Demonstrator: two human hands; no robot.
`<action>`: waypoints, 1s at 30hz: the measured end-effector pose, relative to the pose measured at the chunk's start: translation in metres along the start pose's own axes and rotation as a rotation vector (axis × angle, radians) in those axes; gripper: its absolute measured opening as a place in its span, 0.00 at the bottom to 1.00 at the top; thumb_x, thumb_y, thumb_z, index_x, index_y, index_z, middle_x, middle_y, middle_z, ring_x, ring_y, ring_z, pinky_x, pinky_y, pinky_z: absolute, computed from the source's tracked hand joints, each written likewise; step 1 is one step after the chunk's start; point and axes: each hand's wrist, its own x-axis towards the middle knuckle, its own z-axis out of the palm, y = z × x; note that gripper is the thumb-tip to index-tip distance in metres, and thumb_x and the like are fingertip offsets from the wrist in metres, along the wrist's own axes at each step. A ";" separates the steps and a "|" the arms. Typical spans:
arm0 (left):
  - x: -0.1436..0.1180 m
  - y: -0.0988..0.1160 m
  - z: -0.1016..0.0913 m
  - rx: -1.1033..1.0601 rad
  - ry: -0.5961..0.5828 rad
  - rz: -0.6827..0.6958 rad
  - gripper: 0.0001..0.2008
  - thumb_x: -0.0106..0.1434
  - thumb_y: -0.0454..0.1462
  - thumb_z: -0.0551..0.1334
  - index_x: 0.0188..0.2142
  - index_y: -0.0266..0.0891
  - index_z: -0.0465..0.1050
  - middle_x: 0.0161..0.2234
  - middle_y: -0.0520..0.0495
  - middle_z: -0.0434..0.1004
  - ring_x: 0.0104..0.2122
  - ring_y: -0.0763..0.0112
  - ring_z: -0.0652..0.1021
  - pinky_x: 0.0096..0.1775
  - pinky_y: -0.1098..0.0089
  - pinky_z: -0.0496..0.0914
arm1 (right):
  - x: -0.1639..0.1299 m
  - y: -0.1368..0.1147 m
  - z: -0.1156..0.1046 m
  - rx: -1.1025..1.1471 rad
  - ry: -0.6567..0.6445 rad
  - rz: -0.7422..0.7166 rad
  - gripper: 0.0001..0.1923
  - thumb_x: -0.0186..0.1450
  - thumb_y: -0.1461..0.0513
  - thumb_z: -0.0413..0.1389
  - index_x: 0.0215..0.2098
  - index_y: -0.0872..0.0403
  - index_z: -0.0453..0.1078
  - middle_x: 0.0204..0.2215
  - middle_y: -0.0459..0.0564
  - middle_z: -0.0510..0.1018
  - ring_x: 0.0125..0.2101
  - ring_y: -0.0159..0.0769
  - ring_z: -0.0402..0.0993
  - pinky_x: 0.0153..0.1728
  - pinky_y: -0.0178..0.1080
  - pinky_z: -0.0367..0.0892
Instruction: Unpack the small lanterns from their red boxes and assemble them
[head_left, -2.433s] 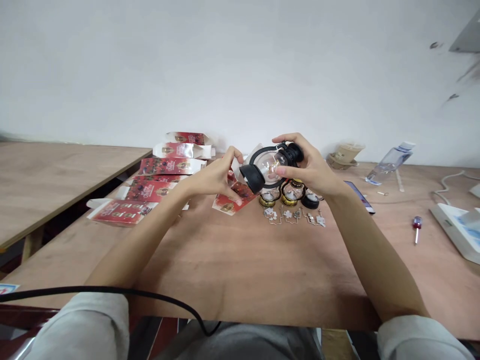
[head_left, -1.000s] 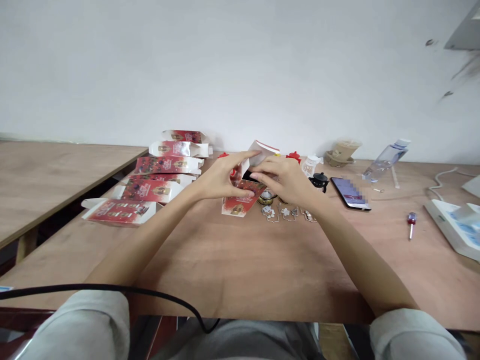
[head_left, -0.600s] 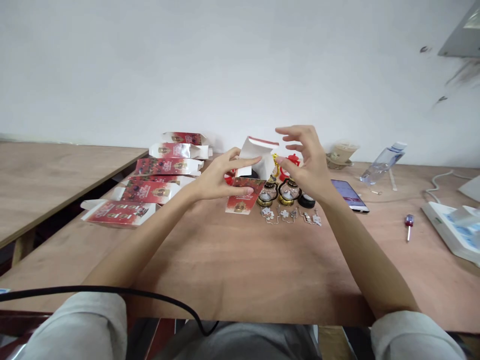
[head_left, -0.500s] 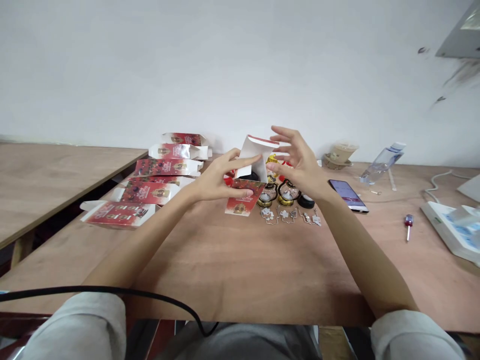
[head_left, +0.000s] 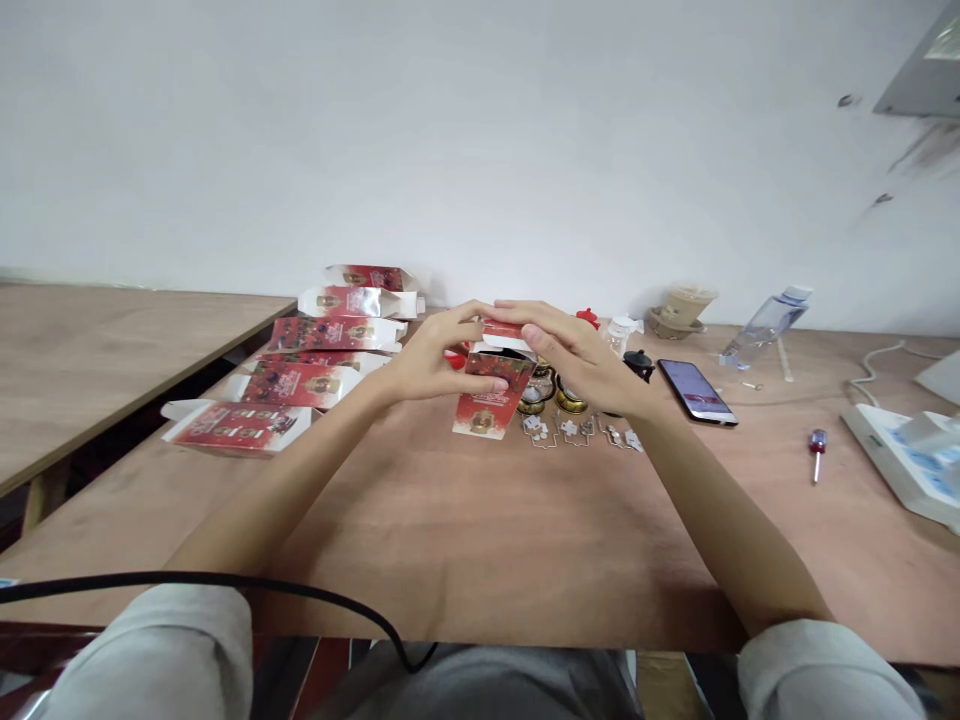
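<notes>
A red printed cardboard box (head_left: 489,398) stands upright on the table in front of me, its top flap folded down most of the way, with a dark gap under the flap's front edge. My left hand (head_left: 437,356) grips the box from the left, thumb across its front and fingers at the top. From the right, my right hand (head_left: 583,362) lies over the flap, its thumb at the front edge and its fingers along the top. What the box contains is hidden. Small gold-and-black lantern ornaments (head_left: 571,394) stand behind my right hand, partly covered by it.
Several red boxes with open flaps (head_left: 292,385) lie at the left. Small metal wire parts (head_left: 577,431) sit in front of the lanterns. To the right are a phone (head_left: 697,390), a tilted water bottle (head_left: 766,328), a screwdriver (head_left: 817,455) and a white power strip (head_left: 904,460).
My right hand has moved left and down onto the box, and the raised top flap is now folded down. My left hand has kept its grip.
</notes>
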 end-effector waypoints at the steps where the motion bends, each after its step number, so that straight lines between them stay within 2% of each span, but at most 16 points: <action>1: 0.000 0.000 0.001 0.007 0.023 -0.017 0.19 0.54 0.47 0.67 0.42 0.41 0.73 0.46 0.43 0.72 0.43 0.64 0.73 0.45 0.65 0.70 | 0.001 0.001 0.001 -0.019 0.022 -0.023 0.19 0.71 0.55 0.42 0.57 0.44 0.64 0.58 0.48 0.67 0.59 0.35 0.61 0.60 0.47 0.58; 5: -0.003 0.003 0.008 -0.033 0.109 -0.061 0.32 0.51 0.48 0.69 0.52 0.41 0.64 0.49 0.42 0.70 0.46 0.63 0.73 0.42 0.67 0.72 | 0.002 0.006 0.003 -0.059 0.113 -0.062 0.19 0.70 0.54 0.43 0.57 0.43 0.64 0.56 0.46 0.69 0.57 0.34 0.63 0.59 0.48 0.59; 7: -0.004 0.005 0.011 -0.065 0.140 -0.050 0.34 0.50 0.48 0.70 0.53 0.42 0.62 0.51 0.42 0.69 0.47 0.63 0.73 0.42 0.68 0.73 | 0.002 0.005 0.002 -0.073 0.133 -0.057 0.19 0.70 0.53 0.43 0.57 0.41 0.64 0.56 0.44 0.69 0.57 0.34 0.64 0.59 0.48 0.60; 14: -0.006 0.005 0.013 -0.177 0.211 -0.042 0.24 0.49 0.46 0.71 0.42 0.44 0.65 0.53 0.44 0.66 0.51 0.60 0.72 0.41 0.66 0.75 | 0.001 -0.001 0.000 -0.028 0.146 -0.096 0.18 0.70 0.54 0.43 0.55 0.42 0.66 0.55 0.44 0.71 0.58 0.33 0.63 0.60 0.47 0.60; 19: -0.005 0.008 0.013 -0.297 0.258 -0.152 0.35 0.47 0.47 0.72 0.48 0.48 0.55 0.54 0.43 0.64 0.49 0.60 0.74 0.39 0.65 0.76 | 0.001 -0.002 -0.001 -0.080 0.095 -0.119 0.18 0.70 0.55 0.43 0.55 0.41 0.66 0.56 0.43 0.71 0.57 0.34 0.64 0.58 0.48 0.61; 25: -0.005 0.008 0.011 -0.298 0.226 -0.132 0.29 0.48 0.44 0.72 0.45 0.46 0.60 0.54 0.44 0.64 0.52 0.59 0.72 0.42 0.65 0.76 | 0.001 0.000 0.001 -0.169 0.086 -0.144 0.18 0.70 0.56 0.44 0.56 0.42 0.66 0.55 0.45 0.71 0.57 0.34 0.65 0.57 0.47 0.61; 30: -0.005 0.007 0.010 -0.263 0.234 -0.157 0.30 0.48 0.45 0.72 0.47 0.45 0.62 0.54 0.43 0.66 0.51 0.60 0.73 0.43 0.65 0.76 | 0.000 0.002 0.006 -0.329 0.062 -0.143 0.20 0.70 0.55 0.43 0.59 0.42 0.61 0.57 0.47 0.68 0.58 0.38 0.62 0.57 0.49 0.60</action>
